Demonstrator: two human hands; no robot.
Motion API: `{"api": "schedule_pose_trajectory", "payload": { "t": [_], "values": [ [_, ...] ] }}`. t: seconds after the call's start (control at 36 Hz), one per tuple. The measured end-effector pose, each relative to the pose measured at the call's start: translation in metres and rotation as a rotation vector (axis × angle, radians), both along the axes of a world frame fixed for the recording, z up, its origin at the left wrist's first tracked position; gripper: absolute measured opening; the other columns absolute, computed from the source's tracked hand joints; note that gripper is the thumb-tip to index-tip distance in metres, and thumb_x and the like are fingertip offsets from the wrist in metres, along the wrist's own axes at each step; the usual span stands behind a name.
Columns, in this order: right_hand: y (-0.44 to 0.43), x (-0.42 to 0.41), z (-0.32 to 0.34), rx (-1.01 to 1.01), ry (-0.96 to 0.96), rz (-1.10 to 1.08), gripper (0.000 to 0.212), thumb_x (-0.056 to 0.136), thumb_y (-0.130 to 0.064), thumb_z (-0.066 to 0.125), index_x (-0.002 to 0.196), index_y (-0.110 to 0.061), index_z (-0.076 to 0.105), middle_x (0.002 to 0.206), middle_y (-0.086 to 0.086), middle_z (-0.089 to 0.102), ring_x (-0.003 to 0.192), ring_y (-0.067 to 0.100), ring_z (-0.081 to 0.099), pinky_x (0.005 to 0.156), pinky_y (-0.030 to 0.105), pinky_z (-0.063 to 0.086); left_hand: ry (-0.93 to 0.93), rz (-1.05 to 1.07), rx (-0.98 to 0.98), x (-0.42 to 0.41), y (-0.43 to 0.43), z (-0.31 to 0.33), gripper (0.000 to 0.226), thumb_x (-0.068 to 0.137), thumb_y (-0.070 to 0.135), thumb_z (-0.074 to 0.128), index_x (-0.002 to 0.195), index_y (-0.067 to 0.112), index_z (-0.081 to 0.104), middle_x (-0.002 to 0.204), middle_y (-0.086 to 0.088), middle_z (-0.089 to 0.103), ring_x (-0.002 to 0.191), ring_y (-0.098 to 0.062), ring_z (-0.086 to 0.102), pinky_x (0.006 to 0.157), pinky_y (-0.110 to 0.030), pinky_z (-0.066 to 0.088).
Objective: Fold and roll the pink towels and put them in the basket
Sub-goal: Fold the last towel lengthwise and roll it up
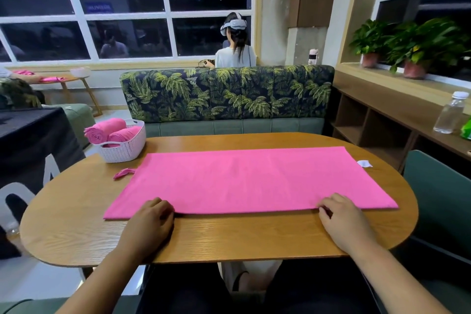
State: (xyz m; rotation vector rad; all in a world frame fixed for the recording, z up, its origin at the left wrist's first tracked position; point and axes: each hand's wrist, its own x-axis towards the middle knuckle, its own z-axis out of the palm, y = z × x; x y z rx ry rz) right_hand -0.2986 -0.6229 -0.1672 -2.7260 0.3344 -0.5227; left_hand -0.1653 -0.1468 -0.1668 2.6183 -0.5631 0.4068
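Pink towel (249, 178) spread flat mid-frame, near edge caught in both hands
Oval wooden table (229, 237) in front of a leafy-print sofa (226, 93); towel's long axis runs left-right across it; white basket (125, 153) at upper left holds two rolled towels (107, 131); left hand (150, 219) and right hand (342, 222) curl their fingers onto that edge, pinching it

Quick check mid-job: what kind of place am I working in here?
Probably a lounge or café-style break area: a palm-print booth sofa behind the oval wooden table holding the pink towel, potted plants on the window ledge, and another person wearing a headset beyond.
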Motion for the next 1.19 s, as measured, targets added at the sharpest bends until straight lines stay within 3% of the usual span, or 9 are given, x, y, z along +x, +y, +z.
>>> {"api": "schedule_pose_trajectory", "payload": {
  "t": [0.11, 0.25, 0.47, 0.64, 0.75, 0.86, 0.97, 1.08, 1.19],
  "values": [
    [-0.001, 0.001, -0.001, -0.031, 0.009, 0.016, 0.015, 0.1, -0.018, 0.056, 0.105, -0.024, 0.069, 0.097, -0.015, 0.054, 0.097, 0.009, 0.048, 0.082, 0.028, 0.041, 0.013, 0.033, -0.002, 0.002, 0.006, 0.002, 0.008, 0.093, 0.027, 0.07, 0.1, 0.03, 0.069, 0.097, 0.016, 0.059, 0.095, -0.011, 0.056, 0.075, -0.033, 0.048],
    [-0.008, 0.008, -0.005, -0.06, -0.041, 0.03, 0.019, 0.087, -0.007, 0.066, 0.091, -0.025, 0.064, 0.089, -0.015, 0.052, 0.091, 0.012, 0.048, 0.079, 0.03, 0.041, 0.033, 0.059, -0.03, 0.004, 0.028, 0.004, 0.012, 0.092, 0.022, 0.073, 0.099, 0.031, 0.07, 0.099, 0.016, 0.061, 0.092, -0.011, 0.058, 0.074, -0.034, 0.049],
    [-0.014, 0.004, 0.008, -0.1, 0.062, 0.059, 0.016, 0.095, -0.016, 0.058, 0.101, -0.031, 0.061, 0.096, -0.017, 0.053, 0.097, 0.009, 0.048, 0.085, 0.029, 0.042, 0.061, 0.093, -0.045, 0.002, 0.028, 0.005, 0.017, 0.089, 0.015, 0.072, 0.099, 0.029, 0.069, 0.1, 0.014, 0.06, 0.092, -0.014, 0.058, 0.074, -0.034, 0.045],
    [-0.03, -0.006, 0.02, -0.149, 0.14, 0.007, 0.013, 0.098, -0.024, 0.055, 0.098, -0.036, 0.057, 0.096, -0.02, 0.054, 0.096, 0.005, 0.049, 0.082, 0.029, 0.047, 0.067, 0.113, -0.074, 0.004, 0.03, 0.004, 0.021, 0.087, 0.012, 0.072, 0.094, 0.032, 0.068, 0.098, 0.014, 0.061, 0.088, -0.012, 0.058, 0.071, -0.032, 0.045],
    [-0.042, -0.014, 0.024, -0.115, 0.157, -0.021, 0.015, 0.099, -0.027, 0.057, 0.092, -0.039, 0.053, 0.093, -0.019, 0.053, 0.093, 0.003, 0.048, 0.075, 0.027, 0.042, 0.061, 0.109, -0.061, 0.001, 0.029, 0.006, 0.019, 0.088, 0.013, 0.071, 0.096, 0.03, 0.069, 0.099, 0.014, 0.061, 0.089, -0.013, 0.057, 0.071, -0.032, 0.045],
    [-0.038, -0.016, 0.028, -0.134, 0.182, 0.018, 0.012, 0.1, -0.034, 0.056, 0.104, -0.045, 0.054, 0.104, -0.024, 0.055, 0.103, 0.001, 0.049, 0.087, 0.026, 0.046, 0.047, 0.096, -0.054, 0.001, 0.028, 0.007, 0.015, 0.088, 0.017, 0.072, 0.095, 0.03, 0.068, 0.096, 0.014, 0.06, 0.089, -0.014, 0.059, 0.071, -0.033, 0.049],
    [-0.018, -0.01, 0.025, -0.095, 0.166, 0.144, 0.038, 0.1, -0.046, 0.056, 0.138, -0.047, 0.054, 0.13, -0.03, 0.049, 0.126, -0.003, 0.042, 0.113, 0.033, 0.04, 0.016, 0.076, -0.042, 0.003, 0.028, 0.005, 0.01, 0.091, 0.024, 0.072, 0.094, 0.03, 0.066, 0.093, 0.015, 0.06, 0.086, -0.013, 0.059, 0.07, -0.036, 0.051],
    [0.019, 0.008, 0.025, -0.121, 0.131, 0.275, 0.042, 0.098, -0.055, 0.054, 0.139, -0.048, 0.053, 0.133, -0.033, 0.046, 0.129, -0.006, 0.038, 0.118, 0.032, 0.033, -0.01, 0.088, -0.018, 0.006, 0.026, 0.005, 0.007, 0.095, 0.03, 0.069, 0.094, 0.033, 0.063, 0.092, 0.017, 0.058, 0.086, -0.011, 0.057, 0.067, -0.035, 0.047],
    [0.044, 0.027, 0.023, -0.196, 0.112, 0.299, 0.033, 0.103, -0.044, 0.051, 0.135, -0.039, 0.061, 0.134, -0.024, 0.057, 0.131, 0.003, 0.047, 0.113, 0.031, 0.036, -0.01, 0.089, 0.001, 0.009, 0.027, 0.004, 0.003, 0.098, 0.033, 0.066, 0.096, 0.033, 0.063, 0.093, 0.016, 0.058, 0.089, -0.012, 0.056, 0.071, -0.037, 0.048]
  ]
}}
